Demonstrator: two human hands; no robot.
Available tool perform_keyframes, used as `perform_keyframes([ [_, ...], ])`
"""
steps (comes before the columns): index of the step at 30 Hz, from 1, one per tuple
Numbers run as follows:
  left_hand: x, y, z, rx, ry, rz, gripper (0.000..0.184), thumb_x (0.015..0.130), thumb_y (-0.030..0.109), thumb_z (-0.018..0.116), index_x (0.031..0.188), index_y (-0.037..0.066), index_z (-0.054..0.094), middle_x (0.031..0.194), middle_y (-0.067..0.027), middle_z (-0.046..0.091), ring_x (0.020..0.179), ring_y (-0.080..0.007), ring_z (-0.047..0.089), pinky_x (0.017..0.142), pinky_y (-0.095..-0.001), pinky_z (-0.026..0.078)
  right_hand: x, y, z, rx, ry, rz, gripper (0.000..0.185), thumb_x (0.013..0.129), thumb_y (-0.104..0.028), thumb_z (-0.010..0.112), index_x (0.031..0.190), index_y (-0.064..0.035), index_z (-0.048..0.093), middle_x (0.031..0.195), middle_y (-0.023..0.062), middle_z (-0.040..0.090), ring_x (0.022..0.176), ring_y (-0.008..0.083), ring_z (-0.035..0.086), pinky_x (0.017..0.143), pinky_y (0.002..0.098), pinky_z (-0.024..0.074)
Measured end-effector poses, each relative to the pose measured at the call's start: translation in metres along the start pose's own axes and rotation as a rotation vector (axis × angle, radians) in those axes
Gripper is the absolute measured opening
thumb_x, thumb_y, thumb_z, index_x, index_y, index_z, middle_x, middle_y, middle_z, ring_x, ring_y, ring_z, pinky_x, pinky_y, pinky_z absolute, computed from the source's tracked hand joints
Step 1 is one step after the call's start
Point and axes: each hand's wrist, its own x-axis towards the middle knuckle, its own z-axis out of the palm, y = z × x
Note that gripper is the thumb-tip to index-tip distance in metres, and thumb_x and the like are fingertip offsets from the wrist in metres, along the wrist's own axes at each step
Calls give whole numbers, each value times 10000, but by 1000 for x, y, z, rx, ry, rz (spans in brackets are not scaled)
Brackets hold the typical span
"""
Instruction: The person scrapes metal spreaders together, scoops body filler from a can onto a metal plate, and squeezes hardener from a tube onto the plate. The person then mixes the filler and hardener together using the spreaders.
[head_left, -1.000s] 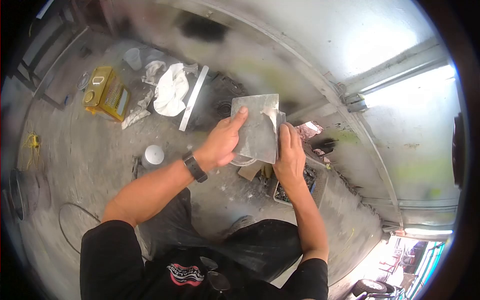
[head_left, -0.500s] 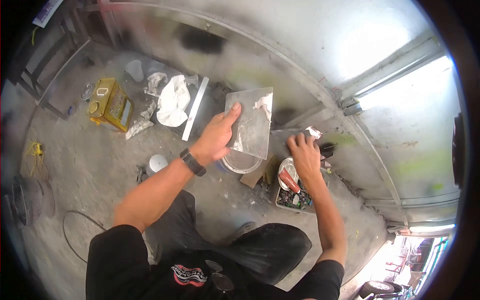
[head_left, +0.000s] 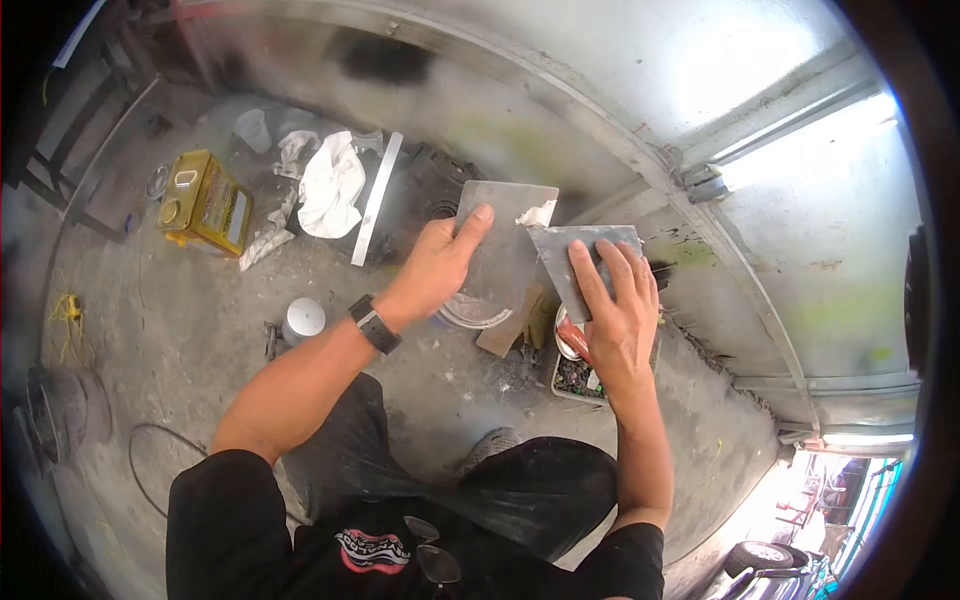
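My left hand (head_left: 437, 265) grips a flat grey plate (head_left: 495, 245) at its left edge, thumb on top. White putty (head_left: 537, 213) lies at the plate's upper right corner. My right hand (head_left: 618, 305) holds a thin dark spreader sheet (head_left: 572, 262), fingers spread over its face. The sheet's upper left corner meets the putty at the plate's edge. Below the plate, a round can lid (head_left: 475, 312) shows in part. A red-brown tube (head_left: 573, 337) lies on a tin over a bin of bits (head_left: 577, 378), below my right hand.
A yellow metal can (head_left: 208, 205) stands at the upper left. Near it are a white cloth (head_left: 332, 187), a pale strip (head_left: 377, 200) and a plastic cup (head_left: 252, 130). A white-topped container (head_left: 305, 318) stands left of centre. A metal wall (head_left: 600, 130) curves behind.
The sheet in my right hand left the plate, moved out to the right, then came back to the putty corner. The plate in my left hand shifted and turned slightly.
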Motion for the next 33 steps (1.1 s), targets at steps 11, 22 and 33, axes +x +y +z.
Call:
perform_keyframes([
  [11, -14, 6, 13, 138, 81, 151, 645, 1108, 501, 398, 791, -37, 559, 672, 40, 457, 648, -81, 392, 574, -310, 378, 0, -16, 18, 285, -172, -87, 550, 739, -38, 671, 1279, -139, 655, 1207, 74, 616, 1147, 323, 584, 979, 499, 460],
  [22, -1, 58, 0, -718, 105, 65, 555, 1085, 502, 448, 1386, 48, 554, 1302, -91, 653, 1137, -228, 657, 1029, -385, 503, -12, -8, 9, 687, -77, 114, 596, 700, 141, 560, 1241, -71, 692, 1201, 138, 660, 1142, 336, 625, 1012, 420, 478],
  [33, -10, 35, 19, -660, -25, -117, 312, 1061, 291, 594, 1223, 27, 627, 1164, -46, 685, 1021, -145, 683, 891, -342, 587, -22, -8, 46, 512, -68, 119, 844, 716, 212, 573, 1499, -95, 502, 1426, 227, 480, 1293, 434, 500, 1098, 506, 416],
])
